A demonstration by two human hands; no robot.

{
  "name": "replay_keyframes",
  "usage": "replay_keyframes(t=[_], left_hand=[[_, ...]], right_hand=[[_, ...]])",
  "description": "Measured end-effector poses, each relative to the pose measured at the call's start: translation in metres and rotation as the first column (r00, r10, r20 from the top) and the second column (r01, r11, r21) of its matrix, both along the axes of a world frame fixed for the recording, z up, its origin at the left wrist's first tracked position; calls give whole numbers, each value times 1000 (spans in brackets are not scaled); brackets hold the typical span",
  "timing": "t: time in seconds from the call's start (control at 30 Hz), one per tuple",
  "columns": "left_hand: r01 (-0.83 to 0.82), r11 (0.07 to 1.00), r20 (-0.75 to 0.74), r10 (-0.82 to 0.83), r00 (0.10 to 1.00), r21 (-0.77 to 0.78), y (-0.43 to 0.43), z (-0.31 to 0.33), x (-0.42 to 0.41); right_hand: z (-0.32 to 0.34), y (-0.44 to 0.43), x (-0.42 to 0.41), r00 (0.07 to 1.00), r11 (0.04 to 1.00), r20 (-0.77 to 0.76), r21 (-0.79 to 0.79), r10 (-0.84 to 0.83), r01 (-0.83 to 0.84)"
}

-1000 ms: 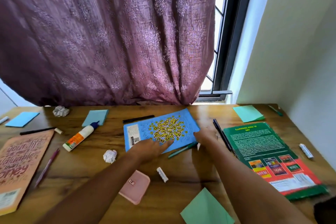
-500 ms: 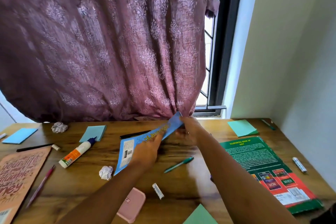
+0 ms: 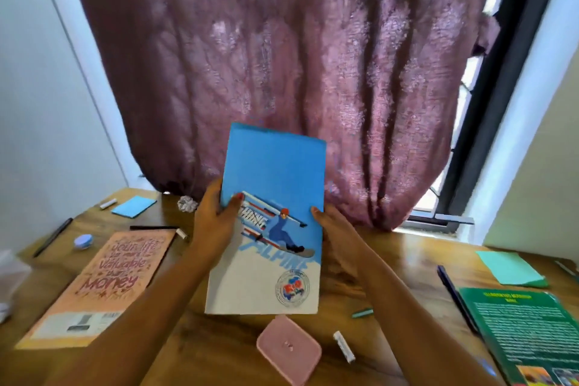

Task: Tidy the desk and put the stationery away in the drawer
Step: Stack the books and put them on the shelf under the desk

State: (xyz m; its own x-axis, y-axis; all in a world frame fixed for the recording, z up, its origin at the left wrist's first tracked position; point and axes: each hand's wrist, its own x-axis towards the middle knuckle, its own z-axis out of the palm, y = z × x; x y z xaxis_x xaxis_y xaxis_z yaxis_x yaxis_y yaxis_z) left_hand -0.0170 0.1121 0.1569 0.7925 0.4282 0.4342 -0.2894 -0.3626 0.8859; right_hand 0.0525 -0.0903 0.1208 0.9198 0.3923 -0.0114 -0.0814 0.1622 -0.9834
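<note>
left hand [image 3: 216, 222]: clamped on the left long edge of the blue notebook [image 3: 275, 172], thumb across the front cover, fingers hidden behind.
right hand [image 3: 338, 235]: clamped on the opposite long edge at about the same height, thumb tip on the cover, fingers out of sight behind.
hands: apart by the width of the cover, both holding the one thing.
blue notebook: lifted off the counter [image 3: 407, 247], nearly upright, snowboarder cover facing the camera, top edge toward 12 o'clock against the curtain [image 3: 282, 72].
likely handling: thin, light, soft-covered; probably sags if held by one corner; cover looks glossy, so perhaps slick under a loose pinch; not fragile.
where to hold: mid-height on both long edges as now, or one firm grip along a long edge to free the other hand for the drawer.
drawer: not in view.
8 o'clock of the notebook: peach notebook [image 3: 103, 279] flat on the counter, black pen [image 3: 153, 227] just past its far edge.
9 to 10 o'clock: blue sticky pad [image 3: 133, 206] and crumpled paper [image 3: 187, 204] near the curtain hem.
6 o'clock: pink pouch [image 3: 288, 354], small white stick [image 3: 344, 351] just beside it.
4 o'clock: teal pen [image 3: 362, 313], then green book [image 3: 526, 332]; green sticky pad [image 3: 510, 269] at 3 o'clock.
</note>
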Motion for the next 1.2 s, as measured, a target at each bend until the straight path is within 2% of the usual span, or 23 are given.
replay_keyframes(t=[0.07,0.2,0.27,0.33,0.43,0.5,0.57,0.63,0.7,0.77,0.87,1.0,1.1,1.2], left_hand=[[7,997,-53,-11,999,-77,23,-14,-21],[-41,932,-187,-29,982,-361,64,-56,-65],[-51,931,-289,-59,956,-360,88,-87,-81],[-51,951,-394,-78,916,-306,120,-118,-94],[11,999,-567,-38,823,-51,159,-161,-99],[108,991,-630,-34,776,80,173,-171,-99],[208,969,-653,-73,754,131,178,-175,-99],[272,956,-672,-134,729,105,181,-177,-100],[347,931,-659,-190,728,116,183,-176,-100],[452,878,-694,-225,684,161,181,-170,-101],[543,817,-755,-229,615,194,184,-165,-95],[606,765,-783,-234,576,218,183,-164,-93],[619,735,-787,-194,585,279,185,-168,-97],[609,708,-741,-183,646,356,194,-171,-100]], right_hand=[[-4,24,-15,998,999,32,3,53,-53],[-35,86,-47,1000,990,19,-141,19,-17],[-58,112,-63,1000,965,-2,-260,-24,23],[-83,138,-80,996,919,8,-387,-83,80],[-109,168,-106,983,840,31,-515,-181,171],[-117,186,-122,974,763,51,-613,-222,206],[-122,198,-136,967,697,67,-682,-244,223],[-127,205,-145,956,628,102,-734,-274,258],[-124,207,-149,930,564,149,-759,-335,324],[-124,205,-149,905,511,179,-776,-386,371],[-125,207,-145,890,473,197,-789,-412,393],[-131,212,-142,849,419,227,-791,-476,446],[-135,215,-144,811,345,288,-795,-509,498],[-140,214,-146,771,312,335,-771,-542,555]])
